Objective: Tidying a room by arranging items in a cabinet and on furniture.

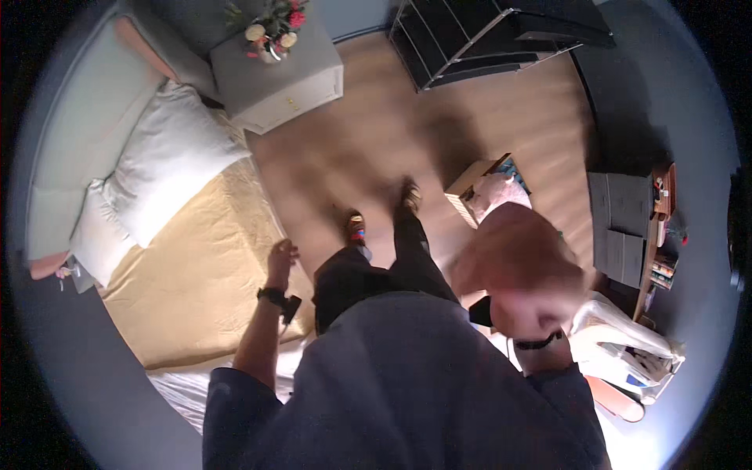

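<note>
A pinkish cloth (513, 247), perhaps a garment, hangs in front of my right side and is smeared by motion. My right hand (544, 319) is closed on its near end, with the fingers blurred. Below the cloth's far end stands a box (464, 202) on the floor, with light pink fabric (498, 189) at its top; I cannot tell whether the two fabrics are one piece. My left hand (281, 257) holds nothing and hovers by the edge of the bed (205, 286), its fingers loosely bent and apart.
White pillows (174, 153) lie at the bed's head. A white nightstand (294, 102) bears a vase of flowers (272, 48). Far right is a black-framed rack (470, 43). Along the right wall stand grey drawers (619, 200), a bookshelf (664, 235) and a pile of white items (619, 337).
</note>
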Available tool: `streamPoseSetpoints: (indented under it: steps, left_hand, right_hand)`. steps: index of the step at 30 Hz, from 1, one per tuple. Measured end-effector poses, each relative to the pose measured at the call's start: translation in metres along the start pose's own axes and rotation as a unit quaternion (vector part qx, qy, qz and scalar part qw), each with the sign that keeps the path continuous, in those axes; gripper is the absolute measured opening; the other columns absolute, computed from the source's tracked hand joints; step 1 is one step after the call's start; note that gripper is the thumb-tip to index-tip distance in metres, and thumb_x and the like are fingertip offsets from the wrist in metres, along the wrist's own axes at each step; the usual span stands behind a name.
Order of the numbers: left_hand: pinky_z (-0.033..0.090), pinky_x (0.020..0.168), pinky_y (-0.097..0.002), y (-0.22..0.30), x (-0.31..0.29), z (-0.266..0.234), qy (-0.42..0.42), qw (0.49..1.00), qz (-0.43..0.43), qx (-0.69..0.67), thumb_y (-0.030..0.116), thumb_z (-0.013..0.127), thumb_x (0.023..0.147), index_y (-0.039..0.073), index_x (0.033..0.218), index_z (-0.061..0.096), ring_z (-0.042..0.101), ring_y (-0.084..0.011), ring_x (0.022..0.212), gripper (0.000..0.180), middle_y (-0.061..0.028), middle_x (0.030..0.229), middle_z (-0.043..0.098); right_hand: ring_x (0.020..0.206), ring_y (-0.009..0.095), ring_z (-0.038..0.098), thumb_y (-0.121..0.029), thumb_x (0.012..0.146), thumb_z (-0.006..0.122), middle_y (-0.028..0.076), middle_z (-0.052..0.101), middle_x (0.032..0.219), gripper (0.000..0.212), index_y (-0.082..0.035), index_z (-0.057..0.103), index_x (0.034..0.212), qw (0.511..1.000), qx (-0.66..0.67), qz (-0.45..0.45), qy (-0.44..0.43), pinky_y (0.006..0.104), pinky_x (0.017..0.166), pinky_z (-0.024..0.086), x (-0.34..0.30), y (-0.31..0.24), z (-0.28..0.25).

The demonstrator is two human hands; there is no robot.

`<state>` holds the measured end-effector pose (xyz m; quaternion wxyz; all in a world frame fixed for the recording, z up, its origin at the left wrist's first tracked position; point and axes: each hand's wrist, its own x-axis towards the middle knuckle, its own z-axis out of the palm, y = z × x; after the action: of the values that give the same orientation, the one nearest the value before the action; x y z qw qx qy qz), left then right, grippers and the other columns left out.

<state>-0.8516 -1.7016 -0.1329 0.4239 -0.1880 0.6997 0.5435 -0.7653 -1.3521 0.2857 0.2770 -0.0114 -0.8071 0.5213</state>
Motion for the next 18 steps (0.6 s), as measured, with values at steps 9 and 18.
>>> streamPoseSetpoints:
  steps: [9, 18]
  left_hand:
    - [0.046, 0.057, -0.0266, -0.119, -0.042, -0.075, 0.022, 0.991, -0.129, 0.036, 0.033, 0.058, 0.092, 0.003, 0.120, 0.053, 0.058, -0.0148, 0.069, 0.041, -0.0077, 0.088, 0.062]
    - [0.042, 0.052, -0.0232, -0.134, -0.087, -0.060, 0.043, 0.994, -0.085, -0.056, 0.030, 0.054, 0.092, 0.004, 0.105, 0.059, 0.057, -0.0112, 0.063, 0.029, -0.0034, 0.077, 0.059]
  right_hand:
    - [0.064, 0.021, 0.063, 0.000, 0.083, 0.065, 0.007, 0.068, 0.080, 0.020, -0.005, 0.065, 0.102, 0.966, -0.207, 0.147, -0.046, 0.0325, 0.059, 0.048, -0.092, -0.007, -0.006]
    - [0.070, 0.014, 0.064, -0.004, 0.094, 0.054, 0.008, 0.065, 0.078, 0.013, 0.000, 0.063, 0.102, 0.962, -0.177, 0.206, -0.017, 0.0263, 0.063, 0.049, -0.114, -0.008, -0.008]
